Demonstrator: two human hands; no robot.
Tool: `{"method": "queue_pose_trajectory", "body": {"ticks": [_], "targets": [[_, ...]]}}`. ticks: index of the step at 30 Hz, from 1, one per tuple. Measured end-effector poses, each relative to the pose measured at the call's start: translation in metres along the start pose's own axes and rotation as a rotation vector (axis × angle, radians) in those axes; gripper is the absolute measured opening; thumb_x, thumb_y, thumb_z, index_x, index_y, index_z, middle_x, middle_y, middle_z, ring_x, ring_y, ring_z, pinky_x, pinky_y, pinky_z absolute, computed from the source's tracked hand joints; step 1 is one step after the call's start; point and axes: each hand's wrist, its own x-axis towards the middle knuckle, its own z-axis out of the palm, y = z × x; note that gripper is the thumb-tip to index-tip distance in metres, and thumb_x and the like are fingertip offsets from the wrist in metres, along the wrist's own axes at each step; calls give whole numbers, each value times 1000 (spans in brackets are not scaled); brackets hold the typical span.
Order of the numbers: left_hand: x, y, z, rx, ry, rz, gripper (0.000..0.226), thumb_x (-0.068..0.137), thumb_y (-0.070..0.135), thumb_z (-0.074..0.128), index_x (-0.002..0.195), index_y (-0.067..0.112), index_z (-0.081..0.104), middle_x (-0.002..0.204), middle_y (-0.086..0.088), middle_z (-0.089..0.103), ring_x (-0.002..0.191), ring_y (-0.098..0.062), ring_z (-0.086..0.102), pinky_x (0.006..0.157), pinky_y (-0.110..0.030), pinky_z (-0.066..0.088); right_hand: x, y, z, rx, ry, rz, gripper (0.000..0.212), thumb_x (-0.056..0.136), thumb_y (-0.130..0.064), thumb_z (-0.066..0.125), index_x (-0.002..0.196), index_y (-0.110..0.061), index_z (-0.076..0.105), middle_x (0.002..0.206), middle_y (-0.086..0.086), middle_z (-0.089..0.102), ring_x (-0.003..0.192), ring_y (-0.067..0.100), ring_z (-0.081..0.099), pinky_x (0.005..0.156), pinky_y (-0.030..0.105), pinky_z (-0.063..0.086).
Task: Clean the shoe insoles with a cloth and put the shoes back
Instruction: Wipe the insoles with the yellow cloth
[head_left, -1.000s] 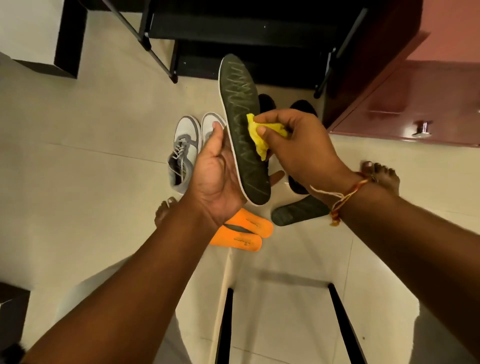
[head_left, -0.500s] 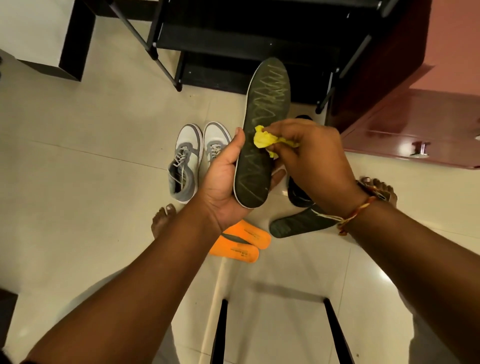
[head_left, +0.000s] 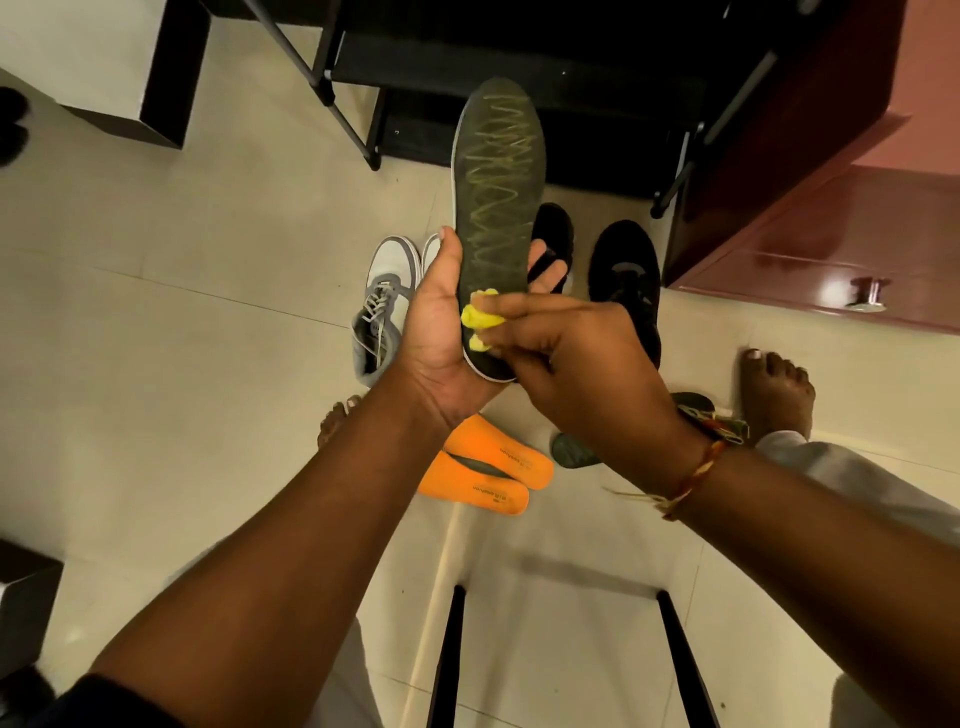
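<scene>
From the head view, the left hand (head_left: 441, 332) held a dark insole (head_left: 496, 208) up in the air over the floor (head_left: 156, 364). Its grip was wrapped round the heel end, with the thumb on one edge and the fingers behind the other. The toe end pointed away, toward the black rack (head_left: 597, 78). The right hand (head_left: 576, 374) pinched a small yellow cloth (head_left: 480, 319) in a tight grip. It pressed the cloth on the insole near the heel, right beside the left thumb.

I think this was the wiping step, and this insole was not done. The long part with the zigzag lines lay bare above the cloth. The next move would likely be a rub up toward the toe. The left hand would need to hold firm so the soft insole did not bend away.

Much of the job looked left to do. A second dark insole (head_left: 571, 452) and two orange insoles (head_left: 493, 473) lay on the floor near the bare feet. The grey and white sneakers (head_left: 382, 301) and the black shoes (head_left: 626, 280) stood in front of the rack.

There was open floor on the left. On the right, the edge of the red-brown cabinet (head_left: 831, 234) was near.
</scene>
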Motion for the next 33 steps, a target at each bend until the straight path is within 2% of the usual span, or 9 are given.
{"method": "queue_pose_trajectory", "body": {"ticks": [4,9,12,17,20,25,27,29,33], "targets": [[-1,5,-1,22,21,74,77,99,67,26,140,8,52,128,-8,68,128,-23,59,105,-39,47,-2,-3,-3,54,-60,-68,25,84,5,67,101,-10,77,109,3,73,106,15,67,93,30,53],[-2,-5,1,14,-84,-37,69,100,64,29,121,6,61,105,-12,73,113,-23,65,100,-35,52,11,2,-14,-80,-3,-171,25,73,9,64,87,-6,78,96,8,75,93,24,70,85,36,54],[-1,-14,5,28,-140,-60,59,102,60,29,126,13,57,113,-8,66,108,-20,61,100,-36,45,23,17,-34,-212,38,-108,25,81,-2,58,95,-9,77,103,7,74,99,24,68,91,36,53],[1,-22,5,145,-174,-86,59,100,62,30,127,18,59,119,-7,61,108,-21,55,82,-36,45,36,37,-59,-282,129,23,22,91,-7,59,105,-10,75,111,4,71,107,15,64,100,19,45],[2,-25,3,150,-170,-99,59,100,61,30,127,18,59,116,-6,67,105,-20,63,86,-37,47,37,40,-59,-272,154,66,22,90,-5,59,104,-10,75,111,4,71,107,13,64,100,15,43],[6,-19,-1,58,-98,-74,62,100,61,31,123,12,61,124,-13,63,115,-24,60,113,-40,37,21,16,-26,-109,58,55,29,84,1,59,103,-12,76,111,2,72,108,13,64,99,32,49],[8,-6,-1,49,-33,-35,71,98,66,31,121,7,64,128,-15,64,112,-25,64,106,-38,47,11,5,-12,-15,34,22,28,81,5,61,99,-10,77,107,2,73,105,13,66,96,31,51],[8,6,-1,61,20,55,76,95,72,32,135,13,59,136,-13,61,115,-23,64,100,-37,51,2,-2,-4,59,23,-10,24,82,5,64,96,-8,78,105,3,74,102,13,68,93,32,53],[8,13,0,111,45,155,75,96,70,30,149,19,45,123,-2,70,127,-18,58,112,-37,39,-6,-7,1,-6,-4,-119,21,79,4,68,92,-8,78,101,4,74,96,18,69,88,30,54]]}}
